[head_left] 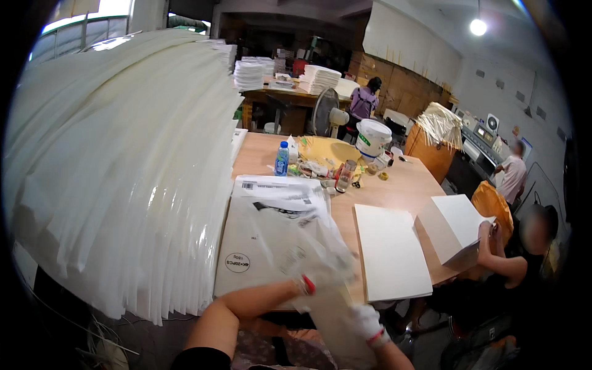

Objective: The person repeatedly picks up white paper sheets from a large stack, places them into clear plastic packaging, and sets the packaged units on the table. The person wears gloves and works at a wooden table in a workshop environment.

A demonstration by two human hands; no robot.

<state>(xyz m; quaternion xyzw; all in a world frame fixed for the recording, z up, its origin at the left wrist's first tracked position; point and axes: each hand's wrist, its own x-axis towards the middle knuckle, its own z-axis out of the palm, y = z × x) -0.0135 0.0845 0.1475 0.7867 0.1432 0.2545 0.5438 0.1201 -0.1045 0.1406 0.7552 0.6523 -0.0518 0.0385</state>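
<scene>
two white-gloved hands work at the near edge of the table [394,192]. the left hand [330,274], blurred, is at a clear plastic bag [324,243] that lies loosely over a flat printed bag [246,237] on the table; i cannot tell how its fingers stand, or what either bag holds. the right hand [365,320], also blurred, is just beside a pale sheet [333,320] below the table edge; its grip cannot be told. farther up the table, a blue-capped bottle [282,159] stands upright, near a clear cup [346,176] whose contents are too small to tell. behind them is a white bucket [372,139], its inside unclear. beyond the table, an orange sack [433,139] is topped with pale, shiny strips [441,118].
</scene>
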